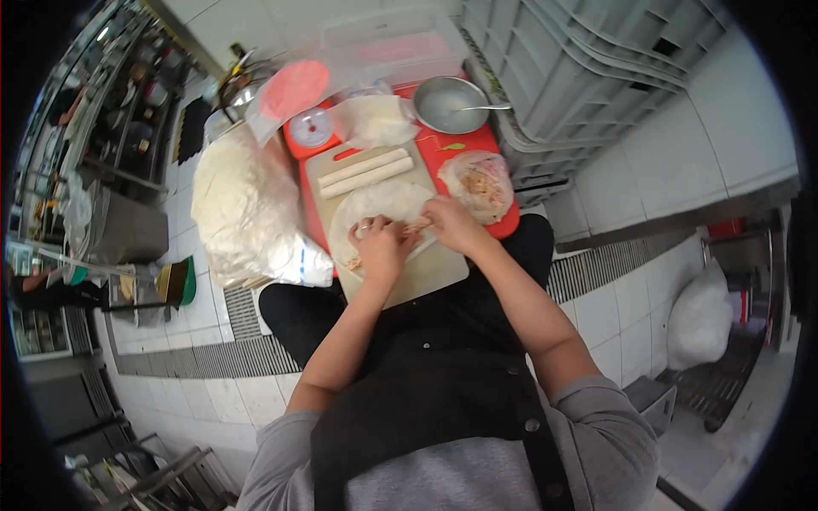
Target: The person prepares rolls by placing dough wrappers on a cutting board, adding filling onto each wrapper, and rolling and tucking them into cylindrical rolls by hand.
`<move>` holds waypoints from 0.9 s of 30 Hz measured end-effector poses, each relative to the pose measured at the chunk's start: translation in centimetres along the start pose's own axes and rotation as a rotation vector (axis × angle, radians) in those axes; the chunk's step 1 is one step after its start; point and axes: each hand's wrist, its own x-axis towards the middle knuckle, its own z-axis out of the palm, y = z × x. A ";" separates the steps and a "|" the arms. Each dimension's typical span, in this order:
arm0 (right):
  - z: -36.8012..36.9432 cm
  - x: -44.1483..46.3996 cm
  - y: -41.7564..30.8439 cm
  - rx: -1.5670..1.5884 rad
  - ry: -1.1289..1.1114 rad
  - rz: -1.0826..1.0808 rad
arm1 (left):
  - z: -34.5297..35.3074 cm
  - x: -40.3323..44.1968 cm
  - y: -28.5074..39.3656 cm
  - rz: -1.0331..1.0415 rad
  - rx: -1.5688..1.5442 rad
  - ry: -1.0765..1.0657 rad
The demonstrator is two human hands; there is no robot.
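A round, thin white wrapper lies on a pale cutting board in front of me. A strip of shredded brownish filling runs along its near side. My left hand, with a ring on one finger, curls over the filling; its fingertips are partly hidden. My right hand pinches some filling at the strip's right end, its fingers bent together. Just beyond the wrapper, two long white rolls lie side by side. A plastic bag of shredded filling sits to the right of the board.
A large bag of white wrappers stands at left. Behind the board are a red dial scale, another wrapper pack, a metal bowl with a spoon, and a clear plastic box. Grey crates rise at right.
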 end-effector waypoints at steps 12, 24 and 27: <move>1.3 0.0 0.2 -0.178 -0.116 0.051 | 0.4 -0.4 -1.6 0.078 0.071 -0.053; 2.7 1.1 -1.2 -0.266 -0.170 -0.196 | -0.2 -2.1 -3.3 0.064 0.012 0.081; 2.8 1.3 -0.7 -0.284 -0.201 -0.186 | -1.0 -2.6 -3.8 0.079 0.032 0.098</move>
